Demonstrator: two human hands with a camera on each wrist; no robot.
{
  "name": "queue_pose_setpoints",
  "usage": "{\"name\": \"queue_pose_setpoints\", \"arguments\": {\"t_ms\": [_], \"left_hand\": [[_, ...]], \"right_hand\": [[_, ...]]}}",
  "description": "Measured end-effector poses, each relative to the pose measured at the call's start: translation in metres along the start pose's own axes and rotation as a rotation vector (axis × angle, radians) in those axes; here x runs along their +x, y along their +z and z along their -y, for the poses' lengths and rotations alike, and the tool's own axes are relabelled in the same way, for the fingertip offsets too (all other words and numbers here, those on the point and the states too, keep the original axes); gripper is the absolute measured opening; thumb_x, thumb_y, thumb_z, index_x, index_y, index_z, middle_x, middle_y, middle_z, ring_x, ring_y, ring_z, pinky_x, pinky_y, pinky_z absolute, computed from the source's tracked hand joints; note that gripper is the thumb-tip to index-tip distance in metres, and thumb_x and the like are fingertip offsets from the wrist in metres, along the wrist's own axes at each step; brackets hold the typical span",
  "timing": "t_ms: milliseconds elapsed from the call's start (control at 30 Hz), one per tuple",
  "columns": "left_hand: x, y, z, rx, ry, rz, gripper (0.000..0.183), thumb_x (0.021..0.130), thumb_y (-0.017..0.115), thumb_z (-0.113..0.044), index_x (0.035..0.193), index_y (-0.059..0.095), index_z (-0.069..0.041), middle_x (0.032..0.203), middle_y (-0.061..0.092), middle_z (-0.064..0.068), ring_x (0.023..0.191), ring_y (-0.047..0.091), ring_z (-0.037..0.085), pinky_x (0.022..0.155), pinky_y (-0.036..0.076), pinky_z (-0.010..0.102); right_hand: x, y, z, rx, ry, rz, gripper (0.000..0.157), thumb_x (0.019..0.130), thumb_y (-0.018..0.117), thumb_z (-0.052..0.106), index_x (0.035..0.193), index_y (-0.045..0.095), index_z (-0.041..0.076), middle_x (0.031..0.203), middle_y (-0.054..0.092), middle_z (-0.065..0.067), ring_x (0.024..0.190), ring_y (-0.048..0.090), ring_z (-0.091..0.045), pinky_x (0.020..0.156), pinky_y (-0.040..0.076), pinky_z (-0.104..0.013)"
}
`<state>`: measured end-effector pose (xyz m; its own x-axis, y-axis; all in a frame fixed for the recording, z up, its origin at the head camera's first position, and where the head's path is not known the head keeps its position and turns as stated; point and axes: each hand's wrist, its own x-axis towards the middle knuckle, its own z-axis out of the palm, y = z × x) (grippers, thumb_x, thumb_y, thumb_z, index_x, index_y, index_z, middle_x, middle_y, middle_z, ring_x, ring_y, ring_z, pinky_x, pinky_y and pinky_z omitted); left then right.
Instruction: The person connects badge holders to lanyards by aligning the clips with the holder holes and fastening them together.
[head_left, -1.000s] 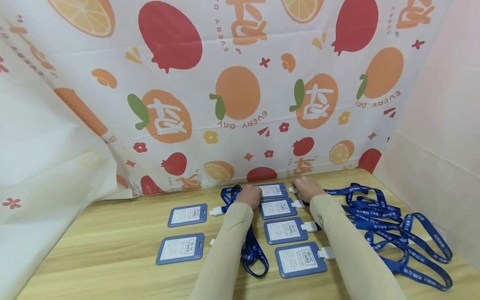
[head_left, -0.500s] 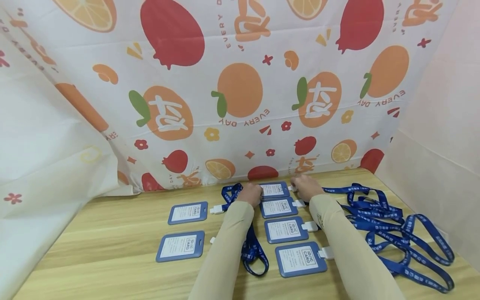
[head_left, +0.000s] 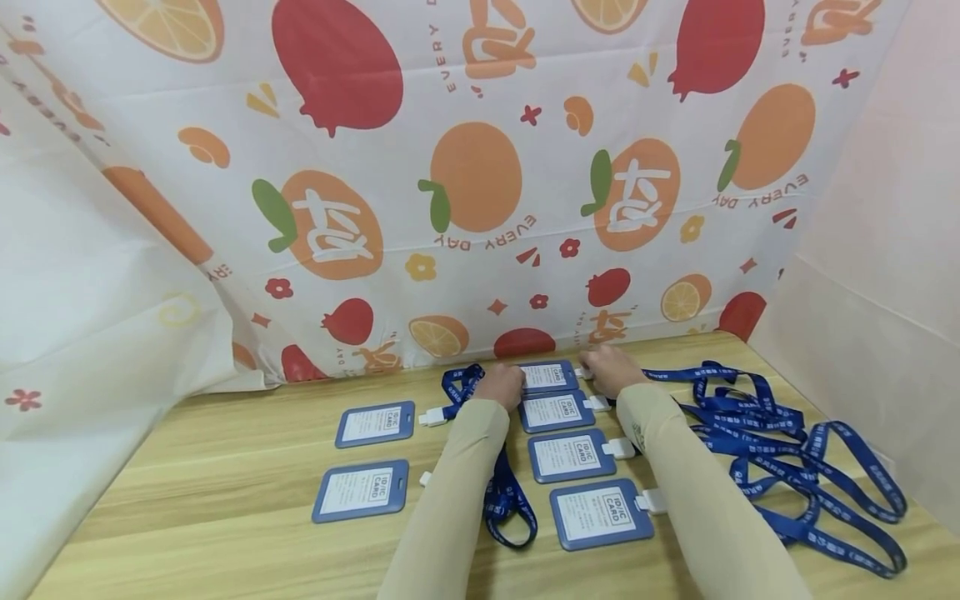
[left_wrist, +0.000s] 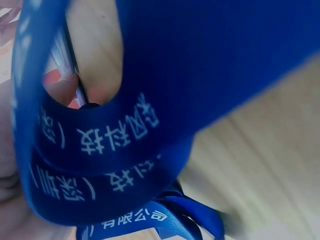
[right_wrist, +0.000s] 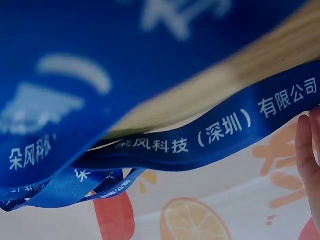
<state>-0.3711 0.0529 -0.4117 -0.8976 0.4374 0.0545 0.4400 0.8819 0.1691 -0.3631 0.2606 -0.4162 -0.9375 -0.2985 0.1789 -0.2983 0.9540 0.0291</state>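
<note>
Left of the far badge (head_left: pixel 549 377), beyond all the other badges, a pale cloth (head_left: pixel 97 317) hangs at the side. Still left of the far badge, but nearer the person, an upper-left badge (head_left: pixel 375 424) and a lower-left badge (head_left: pixel 360 492) lie flat on the wooden table (head_left: pixel 225 500), each just apart from a white clip, the upper one being the left clip (head_left: pixel 432 417). Next, closer to the far badge, come a blue strap coil (head_left: pixel 471 377) and, on its near side, a second blue coil (head_left: pixel 504 504). The left hand (head_left: pixel 498 385) is at the far badge's left edge, its thumb and finger pinching that edge. The far badge lies between the hands, before a fruit-patterned cloth (head_left: pixel 480 175); on its near side a second badge (head_left: pixel 553 411), a third badge (head_left: pixel 572 455) and a fourth badge (head_left: pixel 602 514) make a column, each with a white clip at its right. The right hand (head_left: pixel 610 369) is just right of the far badge, fingers bent over a small white clip (head_left: pixel 582 374); I cannot tell whether they pinch it. Farther right of the far badge sprawls a heap of blue straps (head_left: pixel 757 422).
</note>
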Motion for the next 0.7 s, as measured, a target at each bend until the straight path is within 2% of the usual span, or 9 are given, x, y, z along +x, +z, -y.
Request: {"name": "queue_pose_setpoints", "arguments": {"t_ms": [133,267,533,700], "left_hand": [[0.0005,0.0011,-0.0018,0.007,-0.022,-0.005,0.019,0.099,0.066,-0.004,0.114,0.076,-0.004,0.111,0.072,0.01,0.087,0.062,0.019,0.085,0.058,0.035],[-0.0015,0.0018,-0.0033,0.004,-0.029,0.0,0.019,0.098,0.066,-0.003,0.114,0.076,-0.004,0.111,0.072,0.01,0.088,0.062,0.019,0.083,0.058,0.036],[-0.0046,0.0019,-0.0026,0.014,-0.023,-0.013,0.021,0.098,0.066,-0.003,0.116,0.076,-0.005,0.113,0.071,0.011,0.091,0.063,0.02,0.084,0.058,0.036],[-0.0052,0.0012,-0.0024,0.033,-0.006,-0.029,0.019,0.096,0.069,-0.003,0.113,0.077,-0.006,0.112,0.072,0.01,0.091,0.063,0.019,0.083,0.058,0.035]], "right_hand": [[0.0012,0.002,0.0001,0.0,-0.023,-0.018,0.03,0.082,0.077,-0.01,0.11,0.072,-0.001,0.098,0.072,-0.014,0.093,0.069,-0.029,0.085,0.058,-0.041],[0.0006,0.0013,0.0016,0.004,-0.014,0.007,0.03,0.083,0.076,-0.009,0.112,0.072,-0.001,0.1,0.072,-0.015,0.094,0.069,-0.03,0.085,0.058,-0.042],[-0.0008,0.0006,0.0061,-0.011,-0.011,0.008,0.032,0.084,0.077,-0.007,0.114,0.071,0.001,0.102,0.071,-0.013,0.096,0.068,-0.028,0.089,0.057,-0.042],[0.0,-0.0017,0.0077,-0.007,0.002,0.024,0.033,0.083,0.077,-0.008,0.115,0.07,0.0,0.103,0.071,-0.014,0.097,0.068,-0.03,0.089,0.056,-0.043]]}}
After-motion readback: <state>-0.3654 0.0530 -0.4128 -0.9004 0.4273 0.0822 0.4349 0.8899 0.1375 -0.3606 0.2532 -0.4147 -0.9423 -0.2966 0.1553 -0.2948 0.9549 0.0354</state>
